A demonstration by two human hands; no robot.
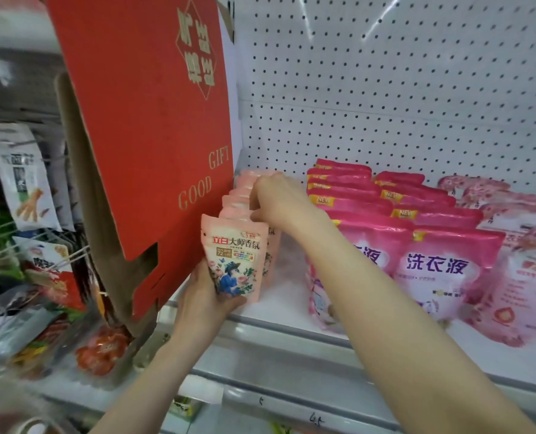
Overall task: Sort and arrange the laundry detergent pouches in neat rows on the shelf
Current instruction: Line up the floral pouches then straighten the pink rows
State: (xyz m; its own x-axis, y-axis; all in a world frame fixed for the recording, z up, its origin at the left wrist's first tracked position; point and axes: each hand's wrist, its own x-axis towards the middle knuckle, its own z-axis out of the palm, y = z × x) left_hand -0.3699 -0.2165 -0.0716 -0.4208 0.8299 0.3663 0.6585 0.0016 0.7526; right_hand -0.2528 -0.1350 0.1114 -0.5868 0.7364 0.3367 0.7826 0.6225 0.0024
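A row of small pale pink detergent pouches (240, 195) stands at the left end of the white shelf (285, 303), running back toward the pegboard. My left hand (202, 292) grips the bottom of the front pale pink pouch (234, 256), which is upright and shows a printed figure in blue. My right hand (274, 200) reaches over the row, its fingers pinched on the tops of the pouches behind the front one. To the right stand two rows of bright pink pouches (448, 264) and a row of rose-patterned pouches (523, 277).
A red cardboard gift box (141, 120) leans against the shelf's left end, touching the pale pink row. Snack packets (25, 180) hang on hooks at the far left. The white pegboard back wall (385, 89) rises behind the pouches. A grey price rail (291, 364) runs along the shelf front.
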